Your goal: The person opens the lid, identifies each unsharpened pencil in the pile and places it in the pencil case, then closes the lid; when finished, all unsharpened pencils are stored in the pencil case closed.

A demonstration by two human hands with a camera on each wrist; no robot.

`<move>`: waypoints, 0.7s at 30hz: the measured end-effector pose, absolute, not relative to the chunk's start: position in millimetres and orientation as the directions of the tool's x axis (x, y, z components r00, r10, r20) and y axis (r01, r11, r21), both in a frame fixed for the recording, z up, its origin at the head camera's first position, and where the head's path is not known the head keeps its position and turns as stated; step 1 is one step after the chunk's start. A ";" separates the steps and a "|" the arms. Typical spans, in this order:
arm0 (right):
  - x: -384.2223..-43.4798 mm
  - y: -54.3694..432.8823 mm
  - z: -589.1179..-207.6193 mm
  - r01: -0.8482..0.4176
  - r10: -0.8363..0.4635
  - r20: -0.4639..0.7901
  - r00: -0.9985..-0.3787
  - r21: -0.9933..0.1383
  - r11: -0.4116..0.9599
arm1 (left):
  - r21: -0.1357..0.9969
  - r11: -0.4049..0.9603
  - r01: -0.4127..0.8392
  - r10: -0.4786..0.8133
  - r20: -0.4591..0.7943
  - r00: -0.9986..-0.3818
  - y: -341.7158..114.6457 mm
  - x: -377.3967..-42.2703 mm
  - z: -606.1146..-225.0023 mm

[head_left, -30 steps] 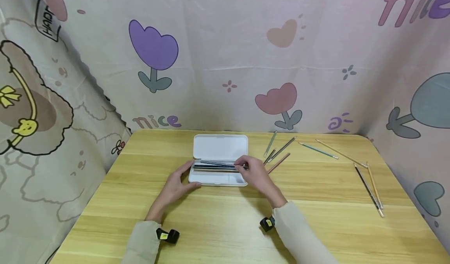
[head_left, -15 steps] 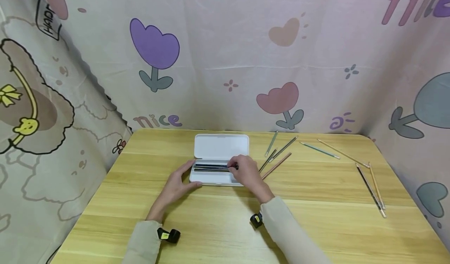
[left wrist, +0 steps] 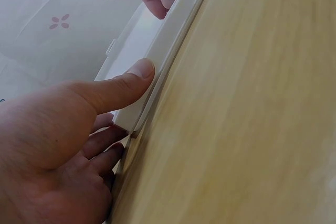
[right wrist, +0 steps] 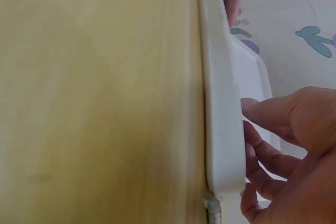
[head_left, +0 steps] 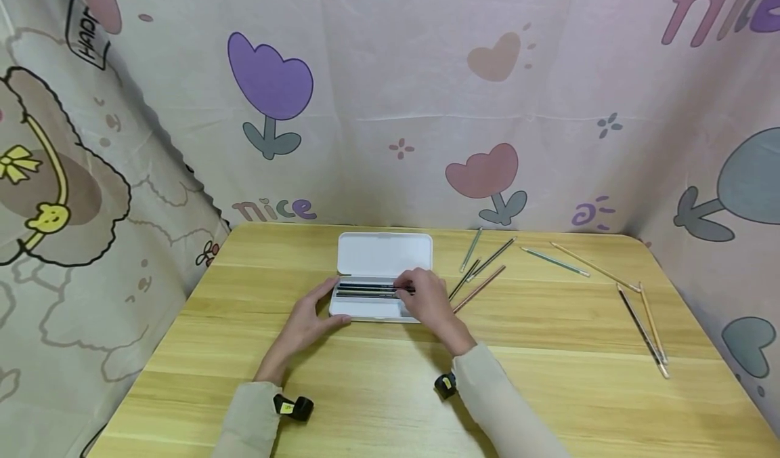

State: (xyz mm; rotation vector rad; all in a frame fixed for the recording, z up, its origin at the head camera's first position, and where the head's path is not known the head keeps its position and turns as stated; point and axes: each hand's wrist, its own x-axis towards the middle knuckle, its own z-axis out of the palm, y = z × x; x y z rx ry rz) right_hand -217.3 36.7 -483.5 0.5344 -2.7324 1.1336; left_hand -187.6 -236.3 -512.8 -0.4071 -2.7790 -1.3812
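Observation:
A white pencil case (head_left: 365, 310) lies on the table with its lid (head_left: 384, 253) raised at the back. Several dark pencils (head_left: 365, 290) lie side by side inside it. My left hand (head_left: 307, 316) grips the case's left end, the thumb along the front wall and the fingers around the end, as the left wrist view shows. Over the right part of the case, my right hand (head_left: 429, 302) has thumb and fingers curled down to the pencils, pinching a pencil's end. In the right wrist view the case wall (right wrist: 226, 103) hides those fingertips.
Right of the case lie several loose pencils, among them a reddish-brown pencil (head_left: 479, 288) close to the right hand and a green pencil (head_left: 554, 261). A black pencil (head_left: 642, 332) and a yellow pencil (head_left: 653, 326) lie farther right. A patterned cloth (head_left: 378, 106) hangs behind the table.
My right hand has moved left over the case, bringing its pencil down; the slanted pencil now lies in line with the others. The left hand has stayed on the case.

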 end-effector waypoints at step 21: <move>-184.5 91.0 -462.9 -0.387 -0.188 0.341 -0.921 -0.752 0.535 | 0.790 0.574 0.213 0.220 0.102 -0.970 -237.1 -187.1 -511.6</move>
